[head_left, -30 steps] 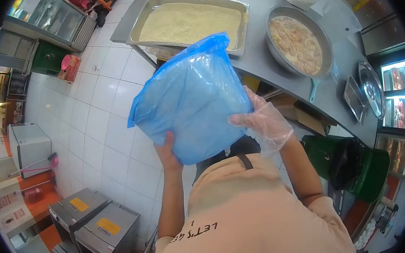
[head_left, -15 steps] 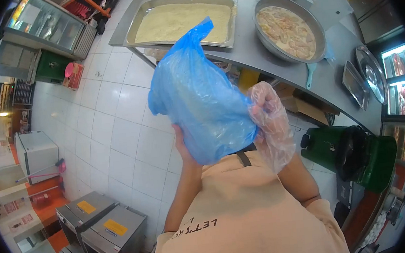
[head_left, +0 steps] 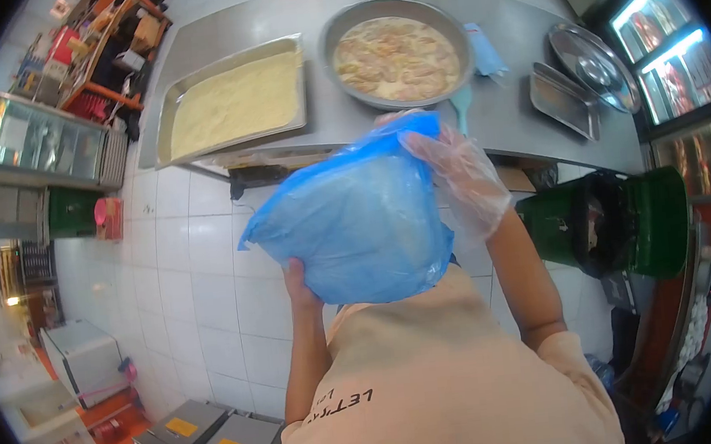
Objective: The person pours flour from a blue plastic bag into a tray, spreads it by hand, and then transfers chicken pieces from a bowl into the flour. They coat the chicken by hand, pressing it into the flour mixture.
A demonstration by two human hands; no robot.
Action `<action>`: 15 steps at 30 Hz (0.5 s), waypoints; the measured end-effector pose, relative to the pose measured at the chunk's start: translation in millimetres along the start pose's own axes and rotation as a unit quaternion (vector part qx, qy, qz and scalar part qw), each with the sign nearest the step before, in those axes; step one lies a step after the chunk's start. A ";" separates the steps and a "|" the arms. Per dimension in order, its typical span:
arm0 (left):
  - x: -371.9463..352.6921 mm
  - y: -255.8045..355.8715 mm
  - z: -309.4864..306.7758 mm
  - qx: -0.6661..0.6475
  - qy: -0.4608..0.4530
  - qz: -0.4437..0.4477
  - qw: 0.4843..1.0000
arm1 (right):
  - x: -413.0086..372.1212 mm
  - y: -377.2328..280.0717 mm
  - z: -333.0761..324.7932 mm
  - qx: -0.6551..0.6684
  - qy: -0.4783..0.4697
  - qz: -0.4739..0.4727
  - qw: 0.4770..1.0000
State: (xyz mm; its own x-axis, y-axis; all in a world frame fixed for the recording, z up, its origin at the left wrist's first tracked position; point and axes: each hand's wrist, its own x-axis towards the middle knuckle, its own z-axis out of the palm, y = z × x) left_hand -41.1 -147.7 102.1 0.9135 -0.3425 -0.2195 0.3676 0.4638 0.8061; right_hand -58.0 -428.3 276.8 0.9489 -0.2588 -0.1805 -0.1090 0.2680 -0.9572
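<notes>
Blue plastic bag (head_left: 352,231), nearer us than the bowl (head_left: 460,65), seems soft and slippery, needing support underneath, while our left hand (head_left: 303,287) and right hand (head_left: 455,167) clamp its edges.

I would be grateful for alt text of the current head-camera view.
A blue plastic bag is held in a person's bare left hand and clear-gloved right hand, beside a grey metal table. On the table are a rectangular metal tray of pale yellow powder and a round metal bowl of wet, pale meat pieces.

Left hand (head_left: 302,288) low, right hand (head_left: 457,169) higher, gloved
</notes>
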 end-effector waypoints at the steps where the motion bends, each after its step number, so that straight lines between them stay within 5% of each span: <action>1: 2.8 -11.6 10.9 0.016 -0.007 0.022 1.000 | -3.4 -4.3 -11.2 0.002 0.010 -0.003 1.000; 3: 8.3 -29.9 37.2 0.031 -0.019 0.042 0.998 | -8.3 -11.8 -36.6 -0.193 0.145 -0.053 0.969; 7: 21.7 -61.6 87.8 0.041 -0.033 -0.065 0.996 | -11.2 1.3 -90.5 -0.256 0.222 -0.211 0.917; 9: 31.1 -75.7 114.1 0.054 -0.013 -0.110 0.992 | -22.6 -17.7 -105.1 0.072 0.043 -0.174 0.981; 11: 42.4 -87.9 139.7 0.157 0.109 -0.044 0.981 | -29.1 -34.2 -118.0 0.001 0.014 -0.226 0.974; 12: 38.9 -73.8 162.8 0.111 0.083 0.108 0.985 | -32.7 -38.4 -123.0 -0.067 -0.009 -0.274 0.959; 13: 35.7 -59.2 184.3 0.112 0.087 0.106 0.984 | -36.7 -39.7 -125.9 -0.066 -0.011 -0.270 0.960; 15: 32.4 -36.0 221.2 0.260 0.071 0.307 0.913 | -41.5 -40.8 -128.4 -0.127 -0.037 -0.291 0.948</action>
State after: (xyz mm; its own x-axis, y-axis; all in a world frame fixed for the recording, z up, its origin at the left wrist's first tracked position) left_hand -63.3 -356.2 187.6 0.9467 -0.0218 0.3214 -0.3193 0.0687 0.9452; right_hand -131.0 -547.7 294.3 0.8876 -0.2255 0.4017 0.3801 -0.1342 -0.9152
